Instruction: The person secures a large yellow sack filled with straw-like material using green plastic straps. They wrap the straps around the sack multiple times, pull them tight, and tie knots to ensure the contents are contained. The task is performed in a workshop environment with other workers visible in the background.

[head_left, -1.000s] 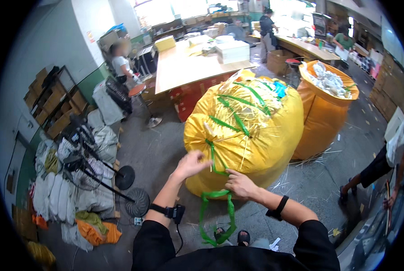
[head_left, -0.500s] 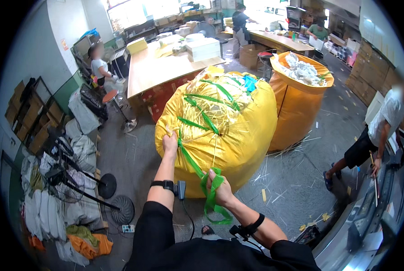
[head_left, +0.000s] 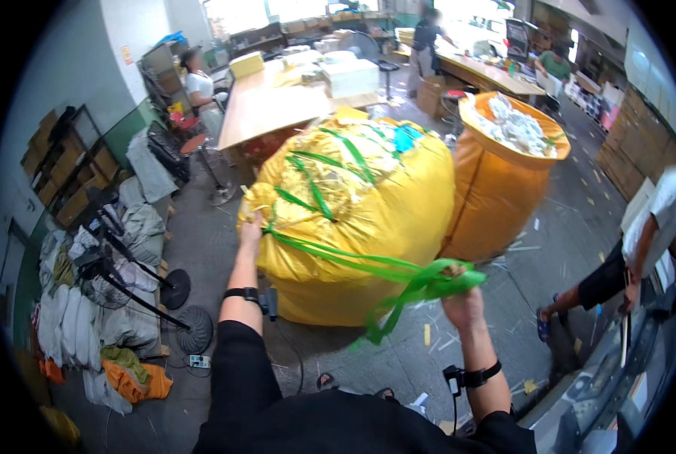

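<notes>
Left grip (head_left: 252, 229) clasps the yellow sack (head_left: 398, 197), right grip (head_left: 465, 300) a green ribbon (head_left: 432, 281); right of the yellow sack, an orange sack (head_left: 497, 189) holds white scraps (head_left: 510, 125).

Stuffed sack (head_left: 368, 204) sits in front of the worktop (head_left: 277, 113), open bag (head_left: 500, 181) just to the sack's right. Big stack (head_left: 353, 80) is by the worktop's near right corner, smaller stack (head_left: 247, 65) at its left edge, I think (bit washed out back there). Two fans (head_left: 194, 328) stand off left.
</notes>
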`<control>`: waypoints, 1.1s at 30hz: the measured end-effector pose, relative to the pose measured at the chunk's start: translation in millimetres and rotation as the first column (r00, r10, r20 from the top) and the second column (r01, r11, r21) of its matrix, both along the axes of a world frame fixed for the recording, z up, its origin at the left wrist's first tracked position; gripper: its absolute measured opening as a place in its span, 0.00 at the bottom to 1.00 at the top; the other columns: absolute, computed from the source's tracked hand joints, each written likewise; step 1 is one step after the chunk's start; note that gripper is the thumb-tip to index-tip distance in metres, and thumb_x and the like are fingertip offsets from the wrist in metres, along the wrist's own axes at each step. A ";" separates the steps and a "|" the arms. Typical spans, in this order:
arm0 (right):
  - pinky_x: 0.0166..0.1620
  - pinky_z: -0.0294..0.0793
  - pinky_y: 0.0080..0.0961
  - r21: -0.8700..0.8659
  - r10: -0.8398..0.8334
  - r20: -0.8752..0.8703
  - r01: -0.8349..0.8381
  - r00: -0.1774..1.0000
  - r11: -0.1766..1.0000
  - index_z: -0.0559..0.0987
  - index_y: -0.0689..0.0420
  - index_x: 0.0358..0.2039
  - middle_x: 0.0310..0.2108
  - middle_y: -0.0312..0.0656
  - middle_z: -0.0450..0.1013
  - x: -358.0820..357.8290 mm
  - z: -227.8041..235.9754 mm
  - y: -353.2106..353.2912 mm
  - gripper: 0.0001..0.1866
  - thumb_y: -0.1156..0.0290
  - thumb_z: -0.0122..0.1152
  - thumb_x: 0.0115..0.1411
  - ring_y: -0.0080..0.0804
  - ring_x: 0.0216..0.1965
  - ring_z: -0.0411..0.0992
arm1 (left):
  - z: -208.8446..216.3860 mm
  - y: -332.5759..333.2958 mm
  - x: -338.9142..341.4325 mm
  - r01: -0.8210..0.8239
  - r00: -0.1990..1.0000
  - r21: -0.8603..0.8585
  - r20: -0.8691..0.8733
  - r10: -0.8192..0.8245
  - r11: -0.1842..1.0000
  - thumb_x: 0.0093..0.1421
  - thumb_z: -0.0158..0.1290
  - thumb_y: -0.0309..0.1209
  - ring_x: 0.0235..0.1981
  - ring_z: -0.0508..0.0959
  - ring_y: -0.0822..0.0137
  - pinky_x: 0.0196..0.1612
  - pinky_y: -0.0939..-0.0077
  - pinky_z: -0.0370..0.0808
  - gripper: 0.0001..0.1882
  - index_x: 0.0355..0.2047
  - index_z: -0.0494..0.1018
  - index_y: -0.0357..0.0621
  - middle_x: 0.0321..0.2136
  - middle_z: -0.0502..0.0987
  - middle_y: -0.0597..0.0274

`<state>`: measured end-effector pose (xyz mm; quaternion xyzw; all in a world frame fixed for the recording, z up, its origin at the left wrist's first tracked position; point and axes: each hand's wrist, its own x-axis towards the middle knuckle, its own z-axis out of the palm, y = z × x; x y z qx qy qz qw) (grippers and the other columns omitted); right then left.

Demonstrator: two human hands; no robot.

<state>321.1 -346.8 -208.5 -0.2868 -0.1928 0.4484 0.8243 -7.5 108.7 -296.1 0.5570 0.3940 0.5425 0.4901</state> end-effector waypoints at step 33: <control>0.40 0.74 0.26 0.017 0.305 0.687 -0.434 0.659 0.901 0.75 0.60 0.41 0.32 0.36 0.73 372.1 243.9 430.7 0.12 0.64 0.49 0.71 0.25 0.34 0.72 | 56.9 -102.2 30.7 -0.758 0.491 0.119 -0.543 0.681 0.641 0.63 0.57 0.35 0.44 0.78 0.62 0.45 0.70 0.72 0.14 0.43 0.75 0.37 0.43 0.79 0.53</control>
